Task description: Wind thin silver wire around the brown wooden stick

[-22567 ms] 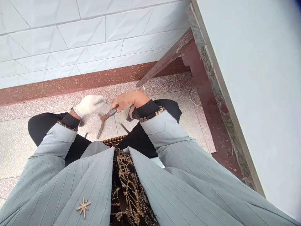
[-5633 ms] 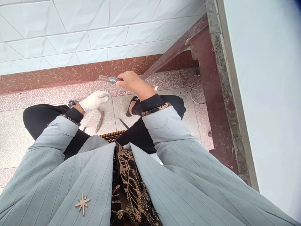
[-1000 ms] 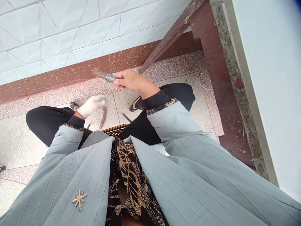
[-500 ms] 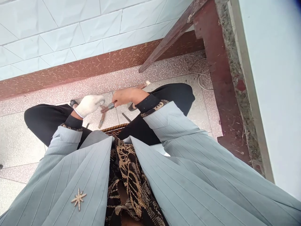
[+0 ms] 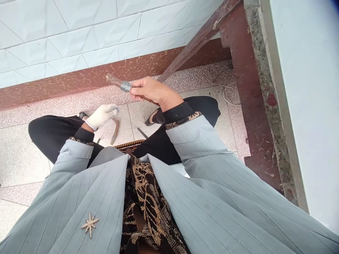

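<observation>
My right hand (image 5: 150,90), bare, is closed around a brown wooden stick (image 5: 113,80) with grey wire (image 5: 125,86) wound round it in a tight band. The stick's near end points up to the left, in front of the skirting; its other end is hidden by my hand and wrist. Lower and to the left, my left hand (image 5: 102,115) wears a white knitted glove, its fingers curled in. A shorter, bent brown stick (image 5: 115,131) hangs down from the gloved fingertips, its lower end greyish. The two sticks are apart.
Between my legs lies a striped woven piece (image 5: 129,145), with a dark rod (image 5: 142,133) beside it. A slanted wooden brace (image 5: 190,46) and a dark red panel (image 5: 246,88) stand to the right. A pale cable (image 5: 225,93) lies by the panel; a tiled wall (image 5: 79,38) is ahead.
My right hand has risen and moved away from my body with the wire-wound stick, separating it from the bent stick. My gloved left hand stays nearly in place.
</observation>
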Motion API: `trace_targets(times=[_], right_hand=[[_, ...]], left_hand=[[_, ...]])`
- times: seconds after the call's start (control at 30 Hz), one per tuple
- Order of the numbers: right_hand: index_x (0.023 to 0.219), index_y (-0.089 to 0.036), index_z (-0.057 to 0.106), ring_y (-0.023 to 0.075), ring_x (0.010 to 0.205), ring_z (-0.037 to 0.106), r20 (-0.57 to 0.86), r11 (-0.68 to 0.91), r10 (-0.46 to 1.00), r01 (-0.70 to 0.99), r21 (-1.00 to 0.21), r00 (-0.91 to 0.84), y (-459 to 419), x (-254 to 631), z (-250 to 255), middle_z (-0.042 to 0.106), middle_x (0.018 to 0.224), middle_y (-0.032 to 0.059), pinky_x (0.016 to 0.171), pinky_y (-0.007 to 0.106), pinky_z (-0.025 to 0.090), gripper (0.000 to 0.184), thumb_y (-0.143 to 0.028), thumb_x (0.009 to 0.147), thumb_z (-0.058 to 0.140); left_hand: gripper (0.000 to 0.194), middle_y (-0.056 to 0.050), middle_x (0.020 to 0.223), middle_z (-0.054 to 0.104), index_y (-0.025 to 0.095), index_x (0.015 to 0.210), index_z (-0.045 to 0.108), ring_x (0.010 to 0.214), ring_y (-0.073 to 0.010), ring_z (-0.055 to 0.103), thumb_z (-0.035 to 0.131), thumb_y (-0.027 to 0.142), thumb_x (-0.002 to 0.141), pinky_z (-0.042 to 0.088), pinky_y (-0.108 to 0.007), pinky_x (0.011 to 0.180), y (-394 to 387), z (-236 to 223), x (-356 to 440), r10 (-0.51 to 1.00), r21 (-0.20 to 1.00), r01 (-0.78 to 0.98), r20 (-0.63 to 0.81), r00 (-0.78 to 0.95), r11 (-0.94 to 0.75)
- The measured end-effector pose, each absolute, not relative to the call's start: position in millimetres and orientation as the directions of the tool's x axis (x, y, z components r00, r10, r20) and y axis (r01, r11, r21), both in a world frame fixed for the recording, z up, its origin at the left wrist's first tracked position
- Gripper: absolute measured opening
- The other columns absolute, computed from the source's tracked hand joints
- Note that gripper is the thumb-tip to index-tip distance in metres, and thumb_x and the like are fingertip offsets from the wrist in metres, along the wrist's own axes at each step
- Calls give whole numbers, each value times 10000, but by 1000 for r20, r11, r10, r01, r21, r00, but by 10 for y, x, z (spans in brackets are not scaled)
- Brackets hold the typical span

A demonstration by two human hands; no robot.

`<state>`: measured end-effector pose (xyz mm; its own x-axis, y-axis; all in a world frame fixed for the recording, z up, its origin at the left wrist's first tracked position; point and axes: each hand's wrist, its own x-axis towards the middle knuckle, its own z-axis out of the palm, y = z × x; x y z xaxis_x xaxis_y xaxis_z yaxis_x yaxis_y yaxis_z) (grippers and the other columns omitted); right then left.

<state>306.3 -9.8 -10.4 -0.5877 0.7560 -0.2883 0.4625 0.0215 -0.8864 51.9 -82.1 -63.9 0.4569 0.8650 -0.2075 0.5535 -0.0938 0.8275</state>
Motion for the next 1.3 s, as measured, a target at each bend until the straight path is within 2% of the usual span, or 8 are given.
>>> trace_targets(times=[0.17, 0.33, 0.47, 0.63, 0.9, 1.1, 1.17, 1.3], right_hand=[[1043, -171, 721, 173, 689, 532, -372, 69, 782, 663, -746, -500, -44, 3014, -141, 626, 744, 44, 684, 321, 451, 226, -351, 1023, 587], [943, -143, 742, 172, 727, 538, -422, 219, 777, 830, -513, -466, -34, 2944, -229, 619, 752, 45, 673, 316, 356, 184, -265, 977, 609], [981, -140, 782, 182, 770, 560, -480, 338, 726, 863, -376, -493, -70, 2860, -278, 671, 827, 67, 679, 332, 318, 195, -250, 966, 622], [1043, -147, 819, 198, 808, 598, -600, 467, 582, 829, -307, -549, -106, 2781, -196, 737, 919, 100, 687, 338, 341, 215, -251, 963, 648], [943, -98, 780, 140, 704, 563, -702, 478, 179, 684, -550, -690, -105, 2718, -21, 634, 679, 13, 719, 288, 386, 164, -162, 974, 633], [807, -138, 686, 107, 631, 518, -556, 343, 59, 540, -769, -829, -6, 2791, -78, 567, 624, -30, 687, 266, 381, 161, -211, 950, 678], [813, -151, 668, 91, 626, 504, -430, 253, 134, 451, -856, -893, 12, 2861, -57, 568, 643, -40, 663, 246, 378, 175, -254, 950, 702], [784, -158, 613, 72, 616, 461, -240, 0, 623, 307, -952, -745, -2, 2944, 1, 557, 668, -31, 628, 225, 380, 224, -219, 998, 639]], left_hand=[[280, -10, 792, 632, 180, 860, 658, 761, -164, 554, 474, 376, 940, 444, -310, 768, -842, -630, 538, 843, 763, 628, -229, 486, -155], [274, -10, 814, 665, 184, 898, 678, 766, -164, 585, 464, 350, 941, 444, -310, 783, -842, -591, 526, 838, 704, 673, -212, 503, -226], [308, -43, 923, 736, 182, 950, 713, 874, -198, 666, 461, 358, 942, 481, -331, 856, -825, -605, 495, 849, 673, 698, -199, 489, -244], [300, -28, 837, 723, 199, 942, 741, 786, -193, 651, 474, 334, 946, 485, -322, 789, -784, -633, 425, 850, 587, 750, -188, 492, -304], [345, -42, 917, 754, 156, 994, 756, 864, -189, 667, 495, 375, 937, 528, -314, 870, -712, -602, 340, 857, 693, 669, -145, 494, -268], [321, -40, 875, 708, 168, 916, 716, 857, -202, 651, 572, 455, 922, 524, -354, 862, -704, -715, 342, 865, 830, 529, -123, 486, -179], [293, -33, 819, 662, 187, 911, 699, 772, -190, 615, 626, 470, 909, 509, -347, 768, -718, -762, 371, 880, 889, 453, -160, 447, -68], [324, 4, 716, 534, 199, 916, 651, 583, -130, 447, 605, 518, 953, 399, -287, 579, -768, -779, 473, 892, 953, 296, -192, 408, 70]])
